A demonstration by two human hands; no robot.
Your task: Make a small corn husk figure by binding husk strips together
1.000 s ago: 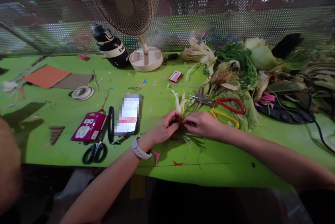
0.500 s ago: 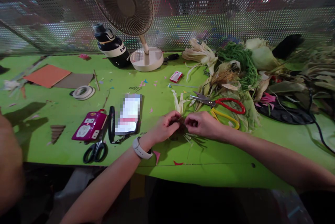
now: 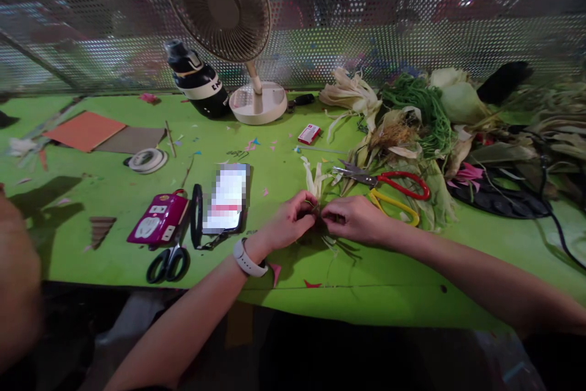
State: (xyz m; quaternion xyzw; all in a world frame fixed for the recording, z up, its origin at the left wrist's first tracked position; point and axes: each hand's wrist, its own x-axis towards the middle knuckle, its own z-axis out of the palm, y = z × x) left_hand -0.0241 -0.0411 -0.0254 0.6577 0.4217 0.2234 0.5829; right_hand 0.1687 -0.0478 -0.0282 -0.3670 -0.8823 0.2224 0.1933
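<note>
Surface: green table (image 3: 114, 202)
Back: perforated metal screen (image 3: 412, 25)
Furniture: desk fan (image 3: 220, 7) against the screen

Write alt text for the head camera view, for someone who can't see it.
A person's left hand and right hand meet over a small bundle of corn husk strips on a green table. Red-handled scissors and a heap of husks lie just beyond, with a phone, black scissors and a desk fan to the left.

We cannot tell what the left hand (image 3: 290, 222) and right hand (image 3: 354, 219) pinch; fingers cover it. The phone (image 3: 227, 197) screen is blurred. A blurred shape (image 3: 18, 293) is cut off at left edge.
</note>
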